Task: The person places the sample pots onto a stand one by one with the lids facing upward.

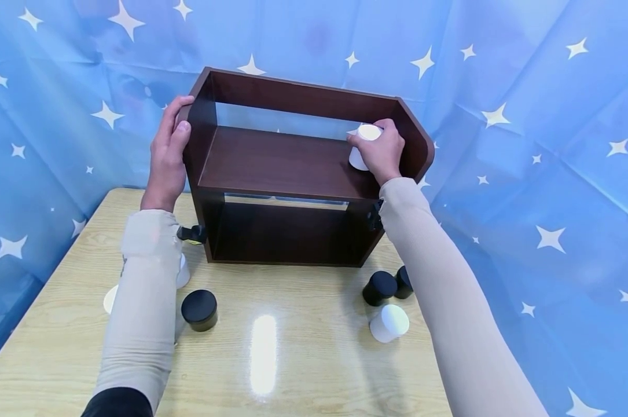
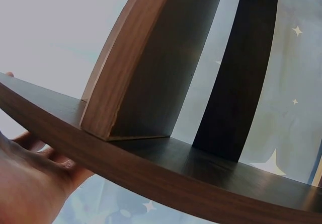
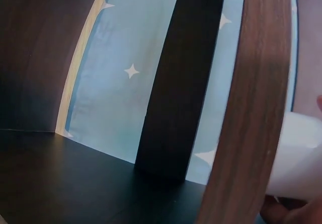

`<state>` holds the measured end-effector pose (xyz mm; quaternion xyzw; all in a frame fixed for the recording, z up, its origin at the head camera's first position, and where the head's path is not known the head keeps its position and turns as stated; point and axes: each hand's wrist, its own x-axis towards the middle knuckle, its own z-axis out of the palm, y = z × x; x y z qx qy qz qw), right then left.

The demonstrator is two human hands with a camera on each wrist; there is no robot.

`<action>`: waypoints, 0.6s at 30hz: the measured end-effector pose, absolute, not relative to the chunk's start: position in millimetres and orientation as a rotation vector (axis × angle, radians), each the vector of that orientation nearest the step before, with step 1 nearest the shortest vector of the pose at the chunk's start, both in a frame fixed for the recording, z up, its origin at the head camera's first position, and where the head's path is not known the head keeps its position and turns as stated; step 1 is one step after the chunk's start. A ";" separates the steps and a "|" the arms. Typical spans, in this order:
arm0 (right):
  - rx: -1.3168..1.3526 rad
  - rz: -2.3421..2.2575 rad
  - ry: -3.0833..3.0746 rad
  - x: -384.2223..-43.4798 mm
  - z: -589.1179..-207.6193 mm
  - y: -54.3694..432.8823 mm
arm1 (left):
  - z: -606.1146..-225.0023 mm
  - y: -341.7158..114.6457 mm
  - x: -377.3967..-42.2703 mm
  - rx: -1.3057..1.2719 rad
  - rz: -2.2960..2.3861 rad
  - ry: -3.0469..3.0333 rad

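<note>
A dark brown two-tier wooden shelf (image 1: 272, 162) stands on the table, its upper board and lower compartment facing me. My left hand (image 1: 169, 150) grips the shelf's left side panel near the top, thumb at the front edge. In the left wrist view that hand (image 2: 35, 183) lies along the panel's outer face. At the right end of the upper board, my right hand (image 1: 384, 152) holds a white jar (image 1: 357, 159) upright, thumb and fingers around it. The right wrist view shows part of this white jar (image 3: 299, 156) beyond the board's front edge.
Black jars (image 1: 380, 286) and a white jar (image 1: 389, 323) stand on the table (image 1: 314, 359) at right. Another black jar (image 1: 199, 310) is at left, near white items (image 1: 183, 273) partly hidden by my left sleeve. A blue star-patterned cloth (image 1: 527, 145) hangs behind and beside the table.
</note>
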<state>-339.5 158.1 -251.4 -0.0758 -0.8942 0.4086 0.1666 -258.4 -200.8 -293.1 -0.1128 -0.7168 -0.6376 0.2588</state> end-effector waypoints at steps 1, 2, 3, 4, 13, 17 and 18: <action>-0.221 1.177 -2.538 -339.9 -251.8 158.4 | -292.9 -200.6 -258.5 -0.308 -1.727 -1.944; -0.227 1.191 -2.530 -340.4 -252.3 158.6 | -292.7 -200.5 -258.5 -0.309 -1.729 -1.945; -0.232 1.207 -2.522 -340.8 -253.1 158.8 | -292.6 -200.5 -258.3 -0.312 -1.734 -1.945; -0.237 1.225 -2.513 -341.3 -254.0 158.8 | -292.5 -200.7 -258.0 -0.315 -1.740 -1.943; -0.310 1.406 -2.433 -344.8 -263.5 156.2 | -294.3 -202.6 -254.0 -0.292 -1.724 -1.960; -0.354 1.485 -2.374 -345.1 -264.0 157.5 | -293.7 -200.5 -255.5 -0.301 -1.717 -1.958; -0.361 1.508 -2.355 -345.4 -264.1 157.4 | -293.5 -200.1 -255.9 -0.301 -1.716 -1.959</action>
